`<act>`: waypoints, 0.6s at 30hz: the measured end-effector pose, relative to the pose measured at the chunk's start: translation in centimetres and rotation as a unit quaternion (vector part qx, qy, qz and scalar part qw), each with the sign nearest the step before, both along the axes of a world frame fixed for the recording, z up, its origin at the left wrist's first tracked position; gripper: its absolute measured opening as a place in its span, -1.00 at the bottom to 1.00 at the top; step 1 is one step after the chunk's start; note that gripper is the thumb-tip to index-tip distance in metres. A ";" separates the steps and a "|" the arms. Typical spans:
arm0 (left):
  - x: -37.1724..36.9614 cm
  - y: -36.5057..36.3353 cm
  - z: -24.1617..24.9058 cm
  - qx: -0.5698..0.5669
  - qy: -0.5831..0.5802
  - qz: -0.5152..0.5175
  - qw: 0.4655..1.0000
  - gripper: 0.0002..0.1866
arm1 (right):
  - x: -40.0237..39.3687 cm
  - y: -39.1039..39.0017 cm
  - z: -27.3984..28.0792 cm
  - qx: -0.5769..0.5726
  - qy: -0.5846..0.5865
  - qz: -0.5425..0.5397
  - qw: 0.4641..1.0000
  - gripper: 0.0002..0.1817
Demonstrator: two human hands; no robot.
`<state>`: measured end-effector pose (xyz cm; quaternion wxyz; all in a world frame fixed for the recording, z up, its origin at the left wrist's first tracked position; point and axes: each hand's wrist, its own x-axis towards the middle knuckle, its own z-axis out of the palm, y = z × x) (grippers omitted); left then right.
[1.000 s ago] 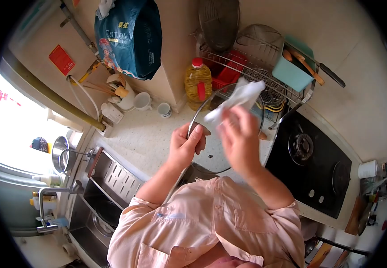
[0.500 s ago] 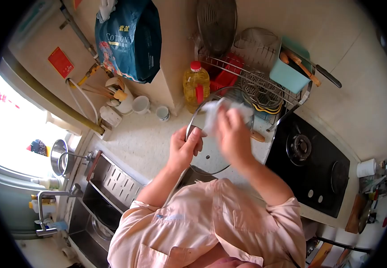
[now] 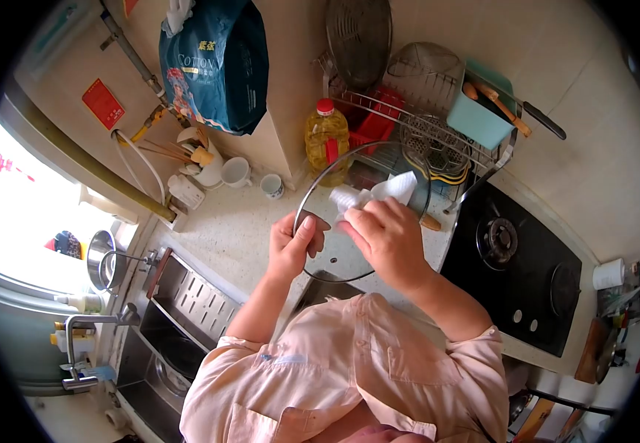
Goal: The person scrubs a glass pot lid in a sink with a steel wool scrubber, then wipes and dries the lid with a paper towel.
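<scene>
My left hand (image 3: 296, 247) is closed on the left rim of a clear glass pot lid (image 3: 348, 252) with a thin metal edge, its thumb lying over the rim. The lid is held up in front of my chest, above the counter. In my right hand (image 3: 390, 240) is a crumpled white wipe (image 3: 401, 189), pinched in the fingers over the glass, with its ends sticking out on both sides. A small dark hole shows in the lower part of the lid.
Behind the lid stand a bottle of yellow oil (image 3: 327, 140) and a wire rack (image 3: 423, 122) with a light-blue utensil box (image 3: 482, 118). A black gas hob (image 3: 530, 273) lies right, a steel sink (image 3: 146, 406) left. Cups (image 3: 236, 172) stand by the wall; a blue bag (image 3: 213, 66) hangs above.
My right hand has slowed from a blurred sweep and sits a little lower, with the wipe now sharper. My left hand and the lid have shifted slightly left.
</scene>
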<state>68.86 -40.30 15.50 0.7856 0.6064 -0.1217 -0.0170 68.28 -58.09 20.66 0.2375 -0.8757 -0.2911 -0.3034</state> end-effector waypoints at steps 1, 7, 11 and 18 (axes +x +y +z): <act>-0.2 0.0 0.2 0.008 -0.006 -0.001 1.000 -0.60 | -0.1 0.0 0.5 0.025 -0.009 0.009 1.000 -0.74; -0.8 -0.2 0.6 0.005 -0.008 -0.015 1.000 -0.60 | 0.2 0.4 1.2 0.142 -0.036 -0.013 0.989 -0.81; -0.9 -0.2 0.6 -0.009 -0.009 -0.017 1.000 -0.61 | -1.0 0.2 0.4 0.116 -0.026 -0.063 0.991 -0.80; -0.9 -0.1 1.0 0.026 -0.020 -0.031 0.999 -0.59 | -0.2 0.1 0.7 0.120 -0.043 -0.073 0.989 -0.82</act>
